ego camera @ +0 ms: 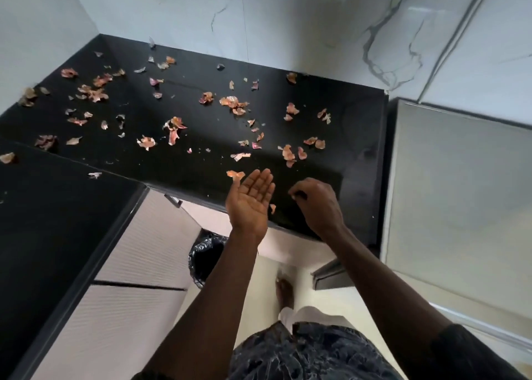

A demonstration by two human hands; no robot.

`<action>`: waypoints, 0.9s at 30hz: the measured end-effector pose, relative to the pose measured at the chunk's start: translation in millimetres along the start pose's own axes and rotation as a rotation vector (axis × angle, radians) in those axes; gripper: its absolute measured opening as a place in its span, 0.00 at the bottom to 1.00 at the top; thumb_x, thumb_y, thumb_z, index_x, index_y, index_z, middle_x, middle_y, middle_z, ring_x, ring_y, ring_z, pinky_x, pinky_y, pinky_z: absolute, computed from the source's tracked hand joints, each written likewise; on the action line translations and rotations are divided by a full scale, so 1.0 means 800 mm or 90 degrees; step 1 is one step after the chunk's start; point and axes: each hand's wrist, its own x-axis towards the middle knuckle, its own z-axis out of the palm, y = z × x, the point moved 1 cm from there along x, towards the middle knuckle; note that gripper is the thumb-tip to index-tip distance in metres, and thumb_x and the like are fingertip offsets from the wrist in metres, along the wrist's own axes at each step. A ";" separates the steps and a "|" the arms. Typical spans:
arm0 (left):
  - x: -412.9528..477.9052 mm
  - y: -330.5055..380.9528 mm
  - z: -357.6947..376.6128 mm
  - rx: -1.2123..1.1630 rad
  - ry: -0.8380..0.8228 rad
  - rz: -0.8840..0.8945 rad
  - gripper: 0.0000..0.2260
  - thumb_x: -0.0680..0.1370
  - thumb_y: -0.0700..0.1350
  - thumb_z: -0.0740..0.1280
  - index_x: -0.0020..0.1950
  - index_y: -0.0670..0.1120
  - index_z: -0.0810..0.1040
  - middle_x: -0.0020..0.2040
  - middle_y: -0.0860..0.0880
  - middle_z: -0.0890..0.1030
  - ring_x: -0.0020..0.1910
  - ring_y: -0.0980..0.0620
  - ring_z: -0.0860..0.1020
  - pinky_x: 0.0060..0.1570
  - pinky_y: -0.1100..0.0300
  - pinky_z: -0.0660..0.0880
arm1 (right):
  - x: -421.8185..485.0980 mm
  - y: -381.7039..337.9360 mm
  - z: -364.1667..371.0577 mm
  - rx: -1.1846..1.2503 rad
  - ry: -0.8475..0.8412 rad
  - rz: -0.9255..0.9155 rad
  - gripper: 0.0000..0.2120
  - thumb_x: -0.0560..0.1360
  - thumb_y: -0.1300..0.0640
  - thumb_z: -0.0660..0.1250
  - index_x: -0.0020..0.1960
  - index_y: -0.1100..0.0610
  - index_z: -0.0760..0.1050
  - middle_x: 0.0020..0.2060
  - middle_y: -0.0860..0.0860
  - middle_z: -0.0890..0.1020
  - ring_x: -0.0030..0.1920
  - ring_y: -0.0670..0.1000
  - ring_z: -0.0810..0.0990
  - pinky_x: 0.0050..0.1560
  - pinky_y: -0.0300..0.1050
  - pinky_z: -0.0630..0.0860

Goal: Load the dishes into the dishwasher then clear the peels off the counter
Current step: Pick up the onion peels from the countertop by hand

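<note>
Several pinkish-orange onion peels (233, 103) lie scattered over the black counter (201, 160). My left hand (251, 199) is held palm up and flat at the counter's front edge, fingers straight, with one peel (235, 174) just beyond its fingertips. My right hand (318, 204) rests on the counter beside it with fingers curled down, pinching what looks like a small pale peel scrap at its fingertips. A small peel (272, 208) lies between the two hands.
A bin lined with a black bag (205, 257) stands on the floor below the counter edge. A grey appliance top (460, 183) adjoins the counter on the right. White drawer fronts (144, 250) are at the left. My foot (285, 292) is on the floor.
</note>
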 end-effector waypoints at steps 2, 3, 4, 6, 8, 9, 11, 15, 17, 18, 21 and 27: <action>0.016 -0.003 0.011 -0.010 -0.022 -0.034 0.26 0.85 0.56 0.52 0.70 0.36 0.73 0.65 0.36 0.79 0.66 0.41 0.78 0.71 0.48 0.69 | 0.019 -0.026 0.001 0.040 -0.009 -0.031 0.07 0.80 0.59 0.66 0.52 0.55 0.83 0.46 0.50 0.82 0.43 0.45 0.80 0.46 0.39 0.79; 0.019 -0.007 0.014 -0.024 -0.033 -0.052 0.26 0.85 0.57 0.52 0.69 0.37 0.74 0.65 0.36 0.79 0.67 0.41 0.77 0.73 0.47 0.67 | 0.024 -0.039 0.001 0.064 -0.015 -0.061 0.07 0.80 0.58 0.65 0.51 0.54 0.83 0.45 0.49 0.82 0.42 0.45 0.79 0.44 0.41 0.79; 0.025 -0.011 0.017 -0.042 -0.038 -0.070 0.27 0.85 0.57 0.51 0.69 0.38 0.74 0.66 0.36 0.79 0.67 0.41 0.77 0.75 0.47 0.64 | 0.030 -0.048 0.000 0.087 -0.025 -0.088 0.07 0.80 0.57 0.65 0.51 0.53 0.82 0.44 0.49 0.82 0.41 0.45 0.79 0.44 0.42 0.79; 0.039 -0.021 0.023 -0.087 -0.044 -0.108 0.28 0.85 0.58 0.49 0.70 0.38 0.73 0.67 0.37 0.78 0.69 0.41 0.75 0.74 0.46 0.65 | 0.043 -0.057 0.002 0.096 -0.082 -0.123 0.07 0.80 0.57 0.66 0.53 0.54 0.83 0.47 0.49 0.82 0.43 0.46 0.80 0.45 0.45 0.79; 0.053 -0.027 0.024 -0.145 -0.075 -0.125 0.28 0.85 0.59 0.48 0.69 0.40 0.74 0.67 0.39 0.78 0.69 0.42 0.75 0.70 0.48 0.68 | 0.059 -0.057 0.005 0.062 -0.130 -0.134 0.09 0.82 0.57 0.64 0.58 0.56 0.82 0.51 0.52 0.83 0.47 0.48 0.82 0.48 0.48 0.81; 0.059 -0.031 0.025 -0.166 -0.088 -0.131 0.28 0.85 0.58 0.49 0.68 0.40 0.76 0.65 0.40 0.79 0.68 0.43 0.76 0.69 0.48 0.69 | 0.066 -0.054 0.006 0.053 -0.142 -0.145 0.10 0.82 0.57 0.64 0.59 0.57 0.82 0.53 0.53 0.83 0.48 0.50 0.82 0.49 0.49 0.81; 0.068 -0.031 0.025 -0.170 -0.064 -0.132 0.27 0.85 0.57 0.49 0.62 0.40 0.81 0.61 0.40 0.81 0.63 0.43 0.80 0.70 0.48 0.69 | 0.074 -0.052 -0.002 0.084 -0.135 -0.149 0.09 0.82 0.58 0.64 0.58 0.57 0.82 0.52 0.51 0.84 0.48 0.47 0.83 0.49 0.44 0.81; 0.075 -0.010 0.032 -0.149 -0.020 -0.102 0.27 0.85 0.55 0.53 0.53 0.38 0.85 0.56 0.38 0.84 0.58 0.43 0.83 0.69 0.51 0.71 | 0.072 -0.039 -0.023 0.161 -0.035 -0.066 0.07 0.80 0.59 0.66 0.54 0.54 0.82 0.47 0.46 0.82 0.45 0.40 0.79 0.47 0.33 0.76; 0.076 0.007 0.033 -0.170 0.008 -0.076 0.25 0.85 0.53 0.55 0.54 0.36 0.84 0.56 0.36 0.83 0.58 0.40 0.83 0.61 0.51 0.79 | 0.071 -0.024 -0.021 0.156 -0.024 -0.015 0.07 0.80 0.60 0.67 0.55 0.53 0.81 0.48 0.46 0.82 0.47 0.41 0.79 0.49 0.35 0.77; 0.077 0.016 0.034 -0.180 0.017 -0.063 0.25 0.85 0.53 0.55 0.54 0.35 0.84 0.57 0.35 0.83 0.58 0.39 0.83 0.59 0.51 0.80 | 0.072 -0.017 -0.017 0.138 -0.054 -0.006 0.08 0.79 0.60 0.68 0.56 0.53 0.81 0.49 0.46 0.81 0.48 0.42 0.79 0.50 0.37 0.78; 0.076 0.038 0.038 -0.176 0.040 -0.037 0.25 0.85 0.52 0.56 0.53 0.34 0.84 0.57 0.34 0.83 0.59 0.39 0.82 0.59 0.50 0.80 | 0.062 -0.006 0.014 0.069 -0.234 -0.043 0.13 0.77 0.59 0.71 0.60 0.52 0.80 0.54 0.48 0.79 0.51 0.47 0.78 0.52 0.44 0.79; 0.074 0.067 0.040 -0.139 0.064 -0.008 0.24 0.85 0.53 0.56 0.58 0.35 0.81 0.60 0.35 0.82 0.63 0.40 0.80 0.59 0.51 0.80 | 0.037 -0.013 0.066 -0.042 -0.301 -0.186 0.09 0.74 0.63 0.71 0.52 0.53 0.82 0.47 0.48 0.75 0.46 0.51 0.74 0.39 0.45 0.74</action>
